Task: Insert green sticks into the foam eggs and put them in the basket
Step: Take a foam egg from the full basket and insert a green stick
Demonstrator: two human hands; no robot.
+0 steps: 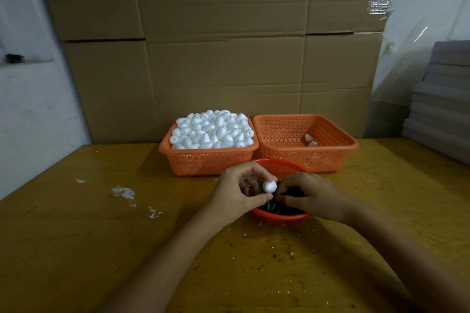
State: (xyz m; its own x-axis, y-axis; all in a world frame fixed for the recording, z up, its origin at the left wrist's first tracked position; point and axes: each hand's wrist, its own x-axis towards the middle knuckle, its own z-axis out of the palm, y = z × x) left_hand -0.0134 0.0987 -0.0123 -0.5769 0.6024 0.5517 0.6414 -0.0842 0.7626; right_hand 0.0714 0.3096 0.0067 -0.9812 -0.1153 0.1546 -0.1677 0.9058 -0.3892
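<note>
Both hands meet over a round red basket [279,220] that sits on the yellow wooden counter [101,236] close to the person. The left hand [236,193] pinches a single white foam egg [269,186] between the thumb below and the curled fingers above, holding it just over the basket's dark heap of green sticks [272,207]. The right hand [310,195] reaches in from the other side with its fingers curled and their tips drawn close beside the egg. Whether they pinch a stick cannot be told, since the tips are lost against the dark heap. Behind the red basket two rectangular orange baskets stand side by side, their walls touching or nearly so. The left orange basket [203,162] is heaped above its rim with a pile of foam eggs [213,129]. The right orange basket [330,157] holds only two eggs [310,140], lying together near its middle; any stick in them is too small to make out. White crumbs [124,192] are scattered on the counter to the left of the hands, and finer specks lie between the forearms. Stacked cardboard boxes [216,58] form a wall behind the baskets, a clear plastic sheet [417,33] hangs at the right, and a pile of grey boards [442,99] rises at the far right edge.
</note>
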